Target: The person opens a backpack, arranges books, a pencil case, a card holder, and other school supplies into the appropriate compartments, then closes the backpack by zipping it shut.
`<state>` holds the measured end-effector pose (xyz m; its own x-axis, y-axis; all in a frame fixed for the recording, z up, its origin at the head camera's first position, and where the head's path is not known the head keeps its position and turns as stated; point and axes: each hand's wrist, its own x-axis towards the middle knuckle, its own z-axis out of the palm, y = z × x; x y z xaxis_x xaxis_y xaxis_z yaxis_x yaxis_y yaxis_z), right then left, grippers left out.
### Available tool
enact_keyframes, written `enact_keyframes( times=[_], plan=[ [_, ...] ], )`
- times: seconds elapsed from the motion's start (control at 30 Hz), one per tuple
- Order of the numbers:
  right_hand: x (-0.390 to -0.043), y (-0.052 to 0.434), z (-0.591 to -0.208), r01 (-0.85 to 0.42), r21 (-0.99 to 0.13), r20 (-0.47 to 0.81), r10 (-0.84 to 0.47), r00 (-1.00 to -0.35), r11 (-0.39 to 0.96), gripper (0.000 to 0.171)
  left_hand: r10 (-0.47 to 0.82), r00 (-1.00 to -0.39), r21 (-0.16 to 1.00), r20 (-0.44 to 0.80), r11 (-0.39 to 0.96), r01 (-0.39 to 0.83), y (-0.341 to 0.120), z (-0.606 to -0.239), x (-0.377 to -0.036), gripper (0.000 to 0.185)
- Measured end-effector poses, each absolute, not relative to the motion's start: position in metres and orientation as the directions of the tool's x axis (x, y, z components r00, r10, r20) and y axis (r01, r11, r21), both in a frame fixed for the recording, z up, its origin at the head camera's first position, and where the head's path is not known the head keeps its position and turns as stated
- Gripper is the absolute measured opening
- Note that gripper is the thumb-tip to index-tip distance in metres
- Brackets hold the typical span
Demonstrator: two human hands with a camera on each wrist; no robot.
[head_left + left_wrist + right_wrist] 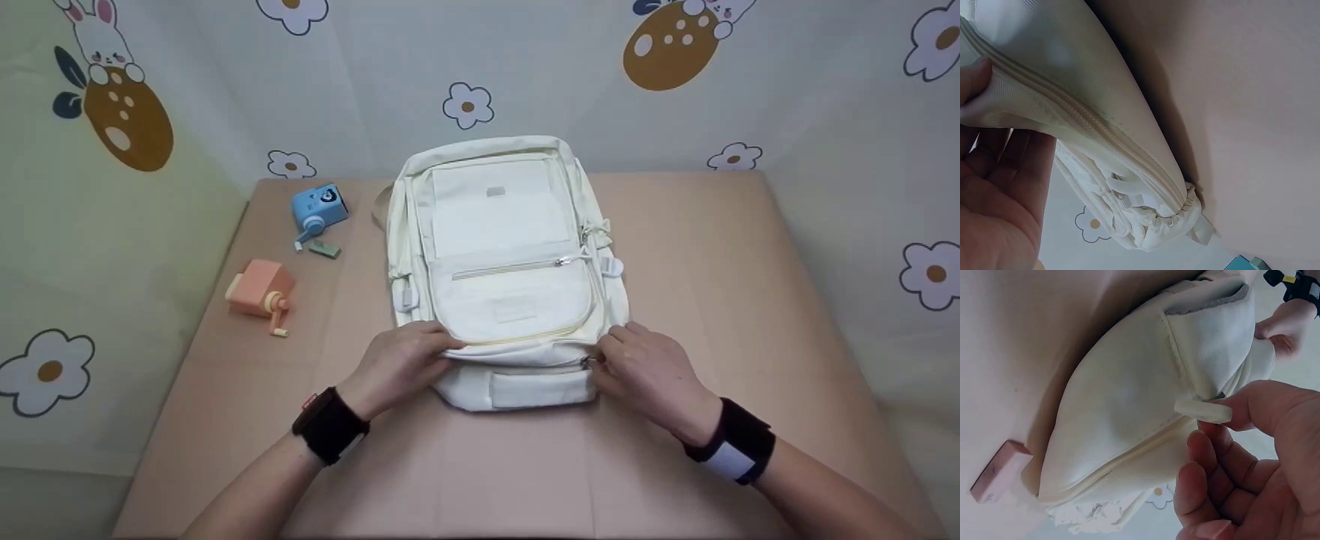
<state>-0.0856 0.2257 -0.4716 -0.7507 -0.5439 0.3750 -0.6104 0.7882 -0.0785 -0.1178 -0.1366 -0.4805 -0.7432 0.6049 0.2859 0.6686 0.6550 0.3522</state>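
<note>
A cream-white backpack (495, 300) lies on its back on the table, its bottom end towards me. At its lower left corner my left hand (405, 352) pinches the fabric beside a zipper (1067, 101), thumb on top and fingers beneath. My right hand (649, 375) is at the lower right corner. Between thumb and fingers it grips a pale zipper pull (1204, 411), which the right wrist view shows at the end of the zipper line. That zipper looks shut along the part in view. A second zipper (517, 268) crosses the front pocket.
Left of the backpack stand a blue crank pencil sharpener (319, 210) and an orange one (261, 289). A small green block (325, 249) lies by the blue one. The right wrist view shows a pink block (1000, 471) beside the bag. Patterned cloth (525, 75) hangs behind.
</note>
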Motion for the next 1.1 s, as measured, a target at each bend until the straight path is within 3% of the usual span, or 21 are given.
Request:
enact_keyframes(
  times=[0.33, 0.57, 0.8, 0.9, 1.1],
  plan=[
    [-0.082, 0.227, -0.478, -0.616, -0.136, 0.448, -0.507, -0.737, 0.776, 0.015, 0.638, -0.745, 0.341, 0.197, 0.668, 0.662, -0.128, -0.468, -0.112, 0.026],
    [-0.079, 0.226, -0.481, -0.627, -0.134, 0.508, -0.49, -0.709, 0.768, 0.016, 0.671, -0.695, 0.285, 0.256, 0.635, 0.718, -0.1, -0.457, -0.106, 0.04],
    [-0.074, 0.226, -0.48, -0.621, -0.164, 0.471, -0.492, -0.732, 0.767, 0.018, 0.709, -0.631, 0.211, 0.314, 0.596, 0.775, -0.072, -0.458, -0.105, 0.022],
    [-0.073, 0.227, -0.479, -0.607, -0.169, 0.427, -0.498, -0.755, 0.776, 0.019, 0.699, -0.631, 0.181, 0.335, 0.61, 0.772, -0.069, -0.46, -0.105, 0.014],
    [-0.073, 0.23, -0.48, -0.582, -0.185, 0.382, -0.488, -0.785, 0.792, 0.019, 0.687, -0.637, 0.163, 0.351, 0.625, 0.764, -0.067, -0.464, -0.106, 0.013]
  ],
)
